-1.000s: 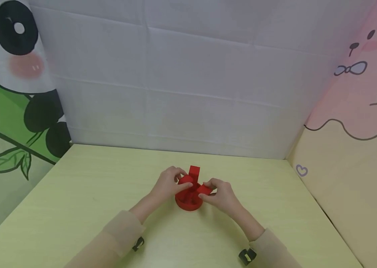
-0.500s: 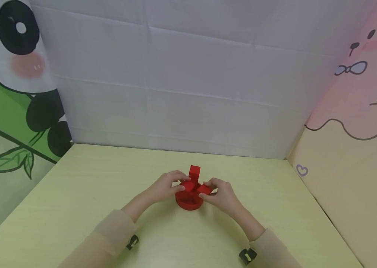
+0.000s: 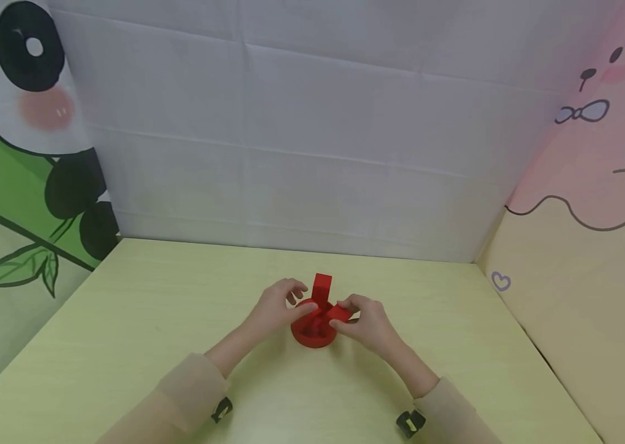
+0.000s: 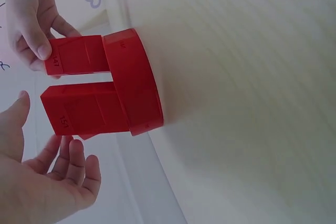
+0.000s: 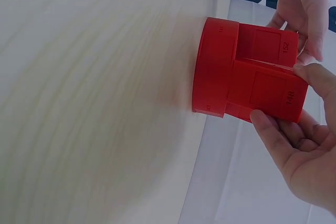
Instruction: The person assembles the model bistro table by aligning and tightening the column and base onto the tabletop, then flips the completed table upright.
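A round red base (image 3: 314,341) stands on the table, with several rectangular red blocks rising from it. My right hand (image 3: 369,324) pinches the right-hand block (image 3: 340,314), marked 148 in the right wrist view, between thumb and fingers. At the left side, my left hand (image 3: 273,306) has its thumb and fingers spread around a block (image 4: 86,109) marked 151; in the left wrist view the fingertips are right at its lower edge. Another block (image 3: 322,287) stands upright at the back of the base. The left thumb partly covers the left block in the head view.
The pale wood-grain table (image 3: 179,296) runs back to a white cloth wall (image 3: 318,154). Cartoon-printed side walls stand left and right. A dark band hangs under each sleeve near the wrists.
My left hand closed lower over the left block half a second ago; now its fingers have spread and lifted off it. The right hand has stayed in place, pinching its block.
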Tool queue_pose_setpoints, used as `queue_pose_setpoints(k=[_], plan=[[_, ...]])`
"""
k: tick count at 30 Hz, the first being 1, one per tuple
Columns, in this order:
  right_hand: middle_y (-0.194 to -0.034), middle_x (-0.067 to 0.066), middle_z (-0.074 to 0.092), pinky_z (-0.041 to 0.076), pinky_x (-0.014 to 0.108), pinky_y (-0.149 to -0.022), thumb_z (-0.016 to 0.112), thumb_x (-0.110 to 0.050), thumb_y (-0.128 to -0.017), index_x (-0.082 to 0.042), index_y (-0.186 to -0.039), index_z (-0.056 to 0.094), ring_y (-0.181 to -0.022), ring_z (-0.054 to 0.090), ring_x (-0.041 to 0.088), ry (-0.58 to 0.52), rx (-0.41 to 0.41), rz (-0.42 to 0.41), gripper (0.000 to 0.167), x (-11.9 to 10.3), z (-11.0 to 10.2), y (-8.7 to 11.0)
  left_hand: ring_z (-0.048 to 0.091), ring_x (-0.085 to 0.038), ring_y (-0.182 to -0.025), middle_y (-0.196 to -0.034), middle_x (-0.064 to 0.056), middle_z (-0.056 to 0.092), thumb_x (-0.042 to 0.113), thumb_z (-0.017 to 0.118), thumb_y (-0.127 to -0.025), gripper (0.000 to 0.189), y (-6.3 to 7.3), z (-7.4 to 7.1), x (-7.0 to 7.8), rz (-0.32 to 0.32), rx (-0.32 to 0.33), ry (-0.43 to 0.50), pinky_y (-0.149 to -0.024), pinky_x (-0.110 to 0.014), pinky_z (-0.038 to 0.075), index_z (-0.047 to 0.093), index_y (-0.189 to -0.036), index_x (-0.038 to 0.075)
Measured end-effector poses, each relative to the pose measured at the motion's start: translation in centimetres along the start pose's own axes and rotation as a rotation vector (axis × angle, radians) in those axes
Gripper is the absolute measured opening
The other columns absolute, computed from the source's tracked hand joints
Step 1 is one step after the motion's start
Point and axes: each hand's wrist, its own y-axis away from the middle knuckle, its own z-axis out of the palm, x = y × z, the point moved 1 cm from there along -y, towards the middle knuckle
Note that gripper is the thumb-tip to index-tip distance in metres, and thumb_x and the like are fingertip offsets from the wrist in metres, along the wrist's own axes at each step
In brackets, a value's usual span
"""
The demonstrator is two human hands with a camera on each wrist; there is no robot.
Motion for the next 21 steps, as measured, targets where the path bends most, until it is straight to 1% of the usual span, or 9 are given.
queue_pose_setpoints(k=[2, 4, 6, 9, 11, 14, 18, 21], plan=[[-0.089, 0.000, 0.067, 0.056, 0.024, -0.069, 0.077, -0.017, -0.078, -0.005, -0.101, 0.065, -0.085, 0.063, 0.015, 0.000, 0.000, -0.001, 0.029, 0.0, 0.0, 0.0, 0.054, -0.018, -0.080, -0.093, -0.008, 0.061, 0.034, 0.078, -0.076, 0.043, 0.1, 0.4, 0.3, -0.040, 0.031, -0.007, -0.066, -0.028, 0.047, 0.062, -0.105, 0.006], [-0.089, 0.001, 0.066, 0.056, 0.024, -0.069, 0.077, -0.017, -0.078, -0.005, -0.101, 0.065, -0.085, 0.063, 0.016, 0.002, -0.002, -0.004, 0.029, 0.1, 0.0, 0.0, 0.052, -0.017, -0.077, -0.087, -0.004, 0.058, 0.033, 0.081, -0.073, 0.041, 0.1, 0.6, 0.6, -0.070, 0.046, -0.013, -0.063, -0.027, 0.046, 0.062, -0.100, 0.008], [-0.090, 0.000, 0.066, 0.056, 0.024, -0.069, 0.077, -0.017, -0.078, -0.005, -0.101, 0.065, -0.085, 0.063, 0.015, -0.002, -0.002, -0.004, 0.028, 0.1, 0.1, -0.1, 0.050, -0.016, -0.075, -0.084, 0.000, 0.055, 0.032, 0.082, -0.072, 0.038, 0.2, 0.8, 0.6, -0.092, 0.048, -0.023, -0.060, -0.027, 0.045, 0.062, -0.096, 0.011], [-0.090, 0.001, 0.066, 0.056, 0.023, -0.069, 0.077, -0.016, -0.078, -0.005, -0.101, 0.065, -0.085, 0.063, 0.016, -0.008, -0.002, -0.008, 0.028, 0.2, 0.1, -0.1, 0.049, -0.015, -0.075, -0.081, 0.003, 0.053, 0.030, 0.083, -0.071, 0.034, 0.3, 0.9, 0.5, -0.101, 0.041, -0.029, -0.060, -0.026, 0.044, 0.062, -0.093, 0.013], [-0.090, 0.001, 0.066, 0.056, 0.023, -0.069, 0.077, -0.016, -0.078, -0.005, -0.101, 0.065, -0.086, 0.063, 0.016, -0.012, -0.002, -0.011, 0.028, 0.3, 0.1, -0.1, 0.049, -0.016, -0.076, -0.081, 0.003, 0.054, 0.028, 0.082, -0.072, 0.032, 0.3, 0.8, 0.5, -0.093, 0.034, -0.027, -0.061, -0.026, 0.044, 0.064, -0.094, 0.013], [-0.090, 0.001, 0.066, 0.056, 0.023, -0.068, 0.077, -0.016, -0.078, -0.005, -0.101, 0.065, -0.086, 0.063, 0.016, -0.008, 0.001, -0.011, 0.028, 0.2, 0.1, -0.1, 0.050, -0.015, -0.077, -0.082, 0.002, 0.055, 0.026, 0.082, -0.073, 0.030, 0.2, 0.5, 0.2, -0.064, 0.010, -0.026, -0.062, -0.025, 0.045, 0.067, -0.095, 0.013], [-0.090, 0.001, 0.066, 0.056, 0.023, -0.068, 0.077, -0.016, -0.078, -0.004, -0.101, 0.065, -0.086, 0.063, 0.016, -0.010, 0.001, -0.003, 0.029, 0.2, 0.1, -0.1, 0.053, -0.014, -0.078, -0.088, 0.003, 0.057, 0.026, 0.079, -0.076, 0.029, 0.3, -0.1, -0.3, -0.001, -0.053, -0.034, -0.061, -0.023, 0.047, 0.069, -0.100, 0.014], [-0.090, 0.001, 0.066, 0.056, 0.023, -0.069, 0.077, -0.016, -0.078, -0.004, -0.101, 0.064, -0.086, 0.062, 0.016, -0.012, -0.002, 0.001, 0.029, 0.2, 0.0, -0.1, 0.055, -0.015, -0.082, -0.094, 0.003, 0.058, 0.025, 0.076, -0.080, 0.029, 0.4, -0.7, -0.6, 0.051, -0.106, -0.035, -0.065, -0.023, 0.049, 0.069, -0.106, 0.014]])
